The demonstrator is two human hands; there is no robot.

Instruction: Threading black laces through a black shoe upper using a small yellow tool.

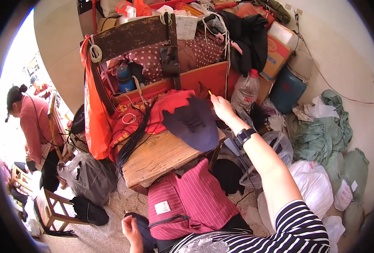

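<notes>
My right hand (223, 109) is at the far right of the wooden bench top (153, 158), closed on a thin yellow tool (210, 92) whose end points up and left. Just left of it, a dark navy cloth piece (191, 122) with a jagged upper edge lies over a red cloth (170, 103). A bundle of long black strands (134, 147) trails over the bench's left edge. My left hand (130, 230) is low at the left of my lap, beside a maroon striped apron (195, 198). Its fingers are curled; what they hold, if anything, is too small to see.
A dark wooden chair back (132, 38) rises beyond the bench, with an orange bag (95, 135) and a phone (169, 62) on it. Plastic bags (311, 181) and green cloth (322, 130) crowd the right. Another person (33, 122) and a wooden stool (56, 211) are at left.
</notes>
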